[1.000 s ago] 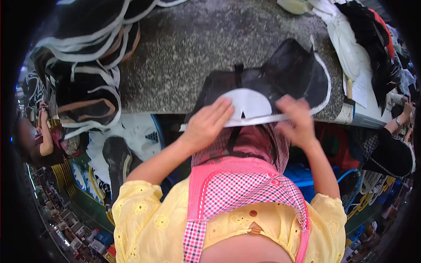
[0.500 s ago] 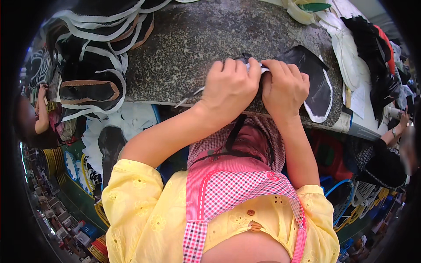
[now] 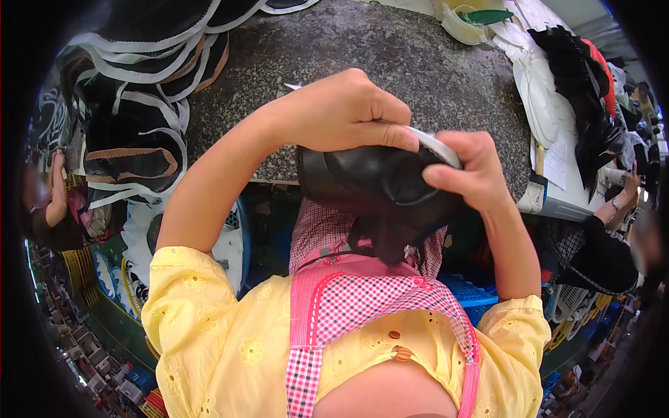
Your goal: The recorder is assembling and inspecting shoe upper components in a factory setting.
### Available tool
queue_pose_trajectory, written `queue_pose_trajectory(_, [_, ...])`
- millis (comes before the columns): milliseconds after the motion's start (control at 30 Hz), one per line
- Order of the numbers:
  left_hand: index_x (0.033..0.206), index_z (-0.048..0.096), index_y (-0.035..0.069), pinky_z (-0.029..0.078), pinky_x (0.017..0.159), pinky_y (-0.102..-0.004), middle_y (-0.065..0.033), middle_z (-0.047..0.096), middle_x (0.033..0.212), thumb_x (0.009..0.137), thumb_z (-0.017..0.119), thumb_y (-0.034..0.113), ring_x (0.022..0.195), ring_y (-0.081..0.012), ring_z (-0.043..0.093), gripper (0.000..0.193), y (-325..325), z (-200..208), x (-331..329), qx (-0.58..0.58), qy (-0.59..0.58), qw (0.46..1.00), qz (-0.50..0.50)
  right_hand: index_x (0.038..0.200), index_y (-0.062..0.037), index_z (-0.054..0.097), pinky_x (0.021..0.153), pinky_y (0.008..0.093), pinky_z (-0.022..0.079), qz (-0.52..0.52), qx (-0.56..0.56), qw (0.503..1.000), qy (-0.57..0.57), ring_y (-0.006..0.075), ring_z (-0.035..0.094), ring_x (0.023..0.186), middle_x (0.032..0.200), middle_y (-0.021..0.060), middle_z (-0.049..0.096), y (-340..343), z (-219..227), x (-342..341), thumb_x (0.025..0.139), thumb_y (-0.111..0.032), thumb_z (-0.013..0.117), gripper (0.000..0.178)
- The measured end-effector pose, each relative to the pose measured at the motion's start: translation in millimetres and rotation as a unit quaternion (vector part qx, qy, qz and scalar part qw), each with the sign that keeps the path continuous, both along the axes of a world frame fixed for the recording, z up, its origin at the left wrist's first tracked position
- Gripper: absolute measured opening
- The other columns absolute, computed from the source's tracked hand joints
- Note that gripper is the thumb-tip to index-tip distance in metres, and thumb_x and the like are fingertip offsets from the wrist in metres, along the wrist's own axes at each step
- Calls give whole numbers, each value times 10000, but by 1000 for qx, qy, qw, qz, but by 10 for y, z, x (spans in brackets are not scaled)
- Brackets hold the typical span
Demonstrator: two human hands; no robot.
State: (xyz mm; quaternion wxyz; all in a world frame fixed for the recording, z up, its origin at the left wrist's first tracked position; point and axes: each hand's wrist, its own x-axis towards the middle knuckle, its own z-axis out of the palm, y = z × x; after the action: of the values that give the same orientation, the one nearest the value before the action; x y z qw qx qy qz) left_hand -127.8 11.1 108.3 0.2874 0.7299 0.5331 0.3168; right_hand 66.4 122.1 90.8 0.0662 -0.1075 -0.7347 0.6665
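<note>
Both of my hands grip a black leather shoe upper over the front edge of the table, bent so that its smooth black face is toward me. My left hand is closed on its upper edge, thumb pressed along the leather. At the right end, my right hand pinches the edge between thumb and fingers. A white strip runs along that edge between the two hands. A thin white tip sticks out beyond my left wrist. The upper's far side is hidden.
A dark speckled stone slab tops the table. Black pieces with white edging are heaped at left, one with a brown band. White pieces and a black heap lie at right. People work on both sides.
The shoe upper has come off the slab toward me and turned, showing its broad black face. My left hand has rolled over, and my right hand has moved nearer and lower.
</note>
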Motion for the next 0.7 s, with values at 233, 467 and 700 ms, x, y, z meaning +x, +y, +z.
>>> queue_pose_trajectory(233, [613, 522, 12, 326, 451, -272, -37, 377, 467, 736, 675, 257, 465, -108, 370, 315, 243, -236, 43, -86, -110, 990, -12, 933, 66, 587, 673, 223, 458, -43, -344, 935, 76, 103, 570, 729, 839, 57, 621, -189, -290, 58, 676, -138, 713, 352])
queue_pose_trajectory(467, [1258, 355, -3, 416, 785, -303, -101, 601, 922, 768, 632, 297, 900, -197, 559, 638, 342, -452, -141, 263, -185, 879, 352, 953, 24, 592, 740, 259, 470, -251, -272, 917, 148, 139, 604, 786, 887, 88, 634, 147, -123, 47, 764, -38, 597, 199])
queue_pose_trajectory(700, [1286, 240, -31, 386, 898, -321, -144, 486, 1139, 594, 766, 164, 999, -214, 515, 891, 249, -450, 425, -101, -520, 836, 142, 978, 30, 573, 759, 281, 468, -222, -268, 931, 110, 155, 599, 807, 930, 102, 620, 139, -15, 148, 730, -74, 646, 279])
